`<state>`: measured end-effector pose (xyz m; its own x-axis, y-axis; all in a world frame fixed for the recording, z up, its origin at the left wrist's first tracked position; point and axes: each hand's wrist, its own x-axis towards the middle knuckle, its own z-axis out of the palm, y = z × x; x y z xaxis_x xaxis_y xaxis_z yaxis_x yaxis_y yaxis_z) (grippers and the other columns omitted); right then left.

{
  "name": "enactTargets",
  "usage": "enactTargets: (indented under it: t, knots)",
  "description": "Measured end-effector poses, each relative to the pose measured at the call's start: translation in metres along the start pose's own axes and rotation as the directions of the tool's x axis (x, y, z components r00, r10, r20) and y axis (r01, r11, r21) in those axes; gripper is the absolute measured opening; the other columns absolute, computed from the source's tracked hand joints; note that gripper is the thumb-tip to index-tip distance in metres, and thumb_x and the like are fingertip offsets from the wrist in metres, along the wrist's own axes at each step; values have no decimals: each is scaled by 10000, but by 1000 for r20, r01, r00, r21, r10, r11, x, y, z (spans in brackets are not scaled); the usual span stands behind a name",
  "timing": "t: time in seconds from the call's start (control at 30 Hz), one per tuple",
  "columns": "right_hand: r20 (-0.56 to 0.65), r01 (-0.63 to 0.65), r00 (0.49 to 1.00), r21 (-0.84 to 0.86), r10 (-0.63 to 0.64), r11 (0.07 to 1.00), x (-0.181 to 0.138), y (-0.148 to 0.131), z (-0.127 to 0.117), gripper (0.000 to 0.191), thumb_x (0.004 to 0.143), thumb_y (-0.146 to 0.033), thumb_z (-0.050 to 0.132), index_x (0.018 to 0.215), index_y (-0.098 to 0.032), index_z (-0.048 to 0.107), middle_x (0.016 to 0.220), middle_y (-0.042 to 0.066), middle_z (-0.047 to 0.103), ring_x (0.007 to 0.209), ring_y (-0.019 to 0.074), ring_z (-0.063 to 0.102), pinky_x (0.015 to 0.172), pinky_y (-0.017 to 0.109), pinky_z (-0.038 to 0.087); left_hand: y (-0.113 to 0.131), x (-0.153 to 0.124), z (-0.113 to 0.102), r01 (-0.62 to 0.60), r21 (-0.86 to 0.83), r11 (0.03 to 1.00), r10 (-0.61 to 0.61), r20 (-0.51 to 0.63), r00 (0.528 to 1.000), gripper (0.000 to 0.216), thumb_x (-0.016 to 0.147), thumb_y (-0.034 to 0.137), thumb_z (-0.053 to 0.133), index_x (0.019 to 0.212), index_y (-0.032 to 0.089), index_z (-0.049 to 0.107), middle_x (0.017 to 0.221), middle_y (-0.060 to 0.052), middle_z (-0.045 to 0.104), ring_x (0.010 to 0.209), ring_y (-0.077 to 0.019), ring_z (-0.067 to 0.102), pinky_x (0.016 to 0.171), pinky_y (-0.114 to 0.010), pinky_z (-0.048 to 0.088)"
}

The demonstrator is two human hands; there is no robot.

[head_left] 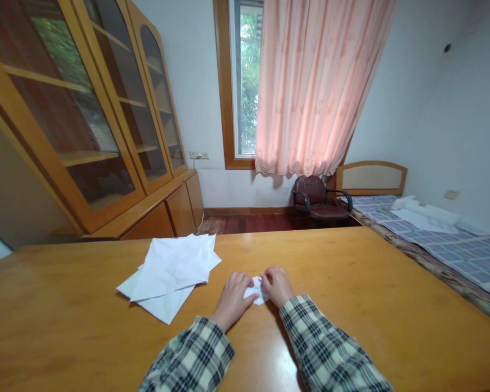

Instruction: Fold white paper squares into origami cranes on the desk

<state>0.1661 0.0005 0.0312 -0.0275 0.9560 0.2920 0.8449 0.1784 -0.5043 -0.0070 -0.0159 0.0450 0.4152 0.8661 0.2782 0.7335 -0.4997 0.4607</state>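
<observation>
A small folded piece of white paper (pixel 258 294) lies on the wooden table between my two hands. My left hand (pixel 236 296) grips its left side, with the thumb laid along the near part. On the right side, my right hand (pixel 276 284) pinches the paper's upper right edge between curled fingers. Parts of the paper are hidden under the fingers, so its full shape does not show. To the left of my left hand rests a loose pile of white paper sheets (pixel 173 272), overlapping at various angles.
The yellow-brown wooden table (pixel 351 326) spans the foreground. Beyond its far edge are a glass-door cabinet (pixel 147 188) at left, a brown armchair (pixel 320 198) below the pink curtain (pixel 310 87), and a bed (pixel 453 250) at right with white material on it.
</observation>
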Motion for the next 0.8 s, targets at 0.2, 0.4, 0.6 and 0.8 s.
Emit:
enactTargets:
  t: [0.2, 0.4, 0.6, 0.8]
  knots:
    - [0, -7, 1000, -27, 7, 1000, 0, -1, -1, 204, 868, -299, 493, 739, -195, 612, 758, 40, 644, 774, 177, 538, 712, 267, 320, 0, 0, 1, -13, -15, 1000, 12, -13, 1000, 177, 753, 294, 658, 869, 212, 551, 924, -17, 567, 925, -211, 466, 820, -329, 356]
    - [-2, -8, 1000, -20, 7, 1000, -1, -5, -6, 194, 866, -300, 498, 748, -200, 616, 757, 27, 650, 770, 170, 530, 708, 268, 301, -1, 0, 2, -34, -10, 999, 33, -37, 999, 200, 739, 291, 681, 869, 212, 550, 916, -11, 566, 920, -208, 461, 826, -330, 358]
    - [4, -22, 1000, 4, 22, 1000, -2, -8, -8, 170, 859, -291, 513, 821, -213, 660, 808, 29, 659, 832, 181, 534, 746, 281, 308, 1, -1, 1, -13, 28, 1000, 14, -37, 999, 197, 742, 288, 676, 871, 212, 547, 916, -10, 563, 933, -213, 454, 831, -338, 354]
    - [8, -27, 1000, -3, 27, 1000, -3, -10, -9, 184, 858, -311, 523, 845, -225, 686, 837, 39, 651, 871, 200, 552, 758, 305, 315, 4, -1, -2, -19, 8, 1000, 19, -2, 1000, 172, 772, 278, 635, 897, 218, 533, 951, -13, 547, 939, -203, 469, 856, -327, 363]
